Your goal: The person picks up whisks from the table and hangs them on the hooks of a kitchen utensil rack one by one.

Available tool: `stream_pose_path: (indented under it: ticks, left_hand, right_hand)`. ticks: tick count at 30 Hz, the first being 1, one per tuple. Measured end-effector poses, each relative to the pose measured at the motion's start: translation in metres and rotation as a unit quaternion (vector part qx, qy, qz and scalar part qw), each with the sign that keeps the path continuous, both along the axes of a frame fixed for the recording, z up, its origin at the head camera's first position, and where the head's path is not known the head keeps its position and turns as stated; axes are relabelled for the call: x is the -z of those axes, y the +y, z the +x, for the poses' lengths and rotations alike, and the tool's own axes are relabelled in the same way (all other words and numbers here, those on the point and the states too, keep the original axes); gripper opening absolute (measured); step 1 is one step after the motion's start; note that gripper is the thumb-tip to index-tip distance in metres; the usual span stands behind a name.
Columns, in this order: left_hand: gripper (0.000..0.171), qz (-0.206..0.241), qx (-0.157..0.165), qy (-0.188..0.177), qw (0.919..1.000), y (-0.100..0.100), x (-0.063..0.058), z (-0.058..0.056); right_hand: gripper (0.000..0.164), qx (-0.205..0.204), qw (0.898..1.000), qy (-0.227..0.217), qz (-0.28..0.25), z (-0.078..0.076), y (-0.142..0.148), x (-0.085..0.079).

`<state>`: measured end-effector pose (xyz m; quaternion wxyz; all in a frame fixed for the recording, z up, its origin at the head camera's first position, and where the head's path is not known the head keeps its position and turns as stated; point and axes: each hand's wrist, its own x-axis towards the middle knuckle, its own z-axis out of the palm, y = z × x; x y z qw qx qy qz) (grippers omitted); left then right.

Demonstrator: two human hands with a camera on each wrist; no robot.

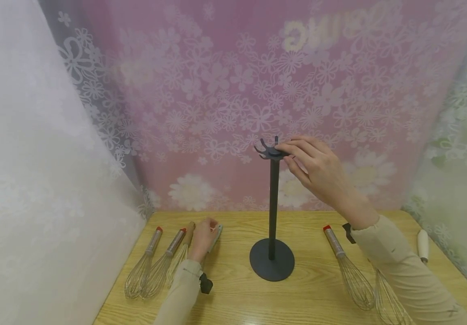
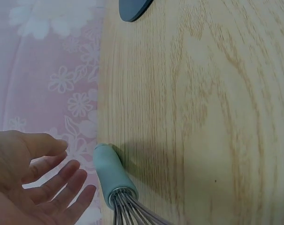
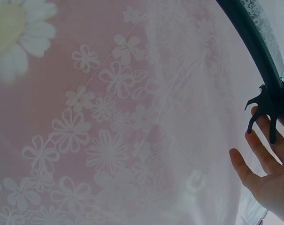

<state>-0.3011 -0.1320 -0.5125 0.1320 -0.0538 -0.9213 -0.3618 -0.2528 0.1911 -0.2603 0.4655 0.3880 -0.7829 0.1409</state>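
Observation:
A black stand (image 1: 274, 203) with a round base and a ring of curved hooks (image 3: 268, 108) rises mid-table. My right hand (image 1: 316, 167) touches its top, fingers over the hooks; in the right wrist view they look fairly straight, the thumb hidden. My left hand (image 1: 204, 237) hovers beside a mint-handled whisk (image 2: 112, 171), its fingers loose and apart from the handle in the left wrist view. In the head view it partly covers that whisk. A wooden-handled whisk (image 1: 190, 232) lies just to its left, and two metal-handled whisks (image 1: 149, 253) with red ends lie farther left.
On the right lie a red-ended whisk (image 1: 340, 255), a whisk (image 1: 389, 298) partly behind my sleeve, and a white handle (image 1: 422, 243). Floral curtains (image 1: 217, 113) stand at the table's back and sides. The wooden table (image 1: 233, 302) ends at the back curtain.

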Motion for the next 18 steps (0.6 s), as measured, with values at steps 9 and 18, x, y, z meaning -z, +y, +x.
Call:
stream_pose_path:
  ticks: [9,18]
  left_hand:
    - [0.022,-0.015,-0.005,-0.049,0.9987,-0.0039,0.0052,0.0008]
    - [0.019,-0.054,-0.002,-0.051,0.9972,-0.0074,0.0068,0.0017]
  right_hand:
    - [0.053,0.000,1.000,-0.004,0.003,0.0002,-0.0006,0.0001]
    - [0.052,0.000,1.000,-0.002,0.002,0.0002,0.0001,0.0004]
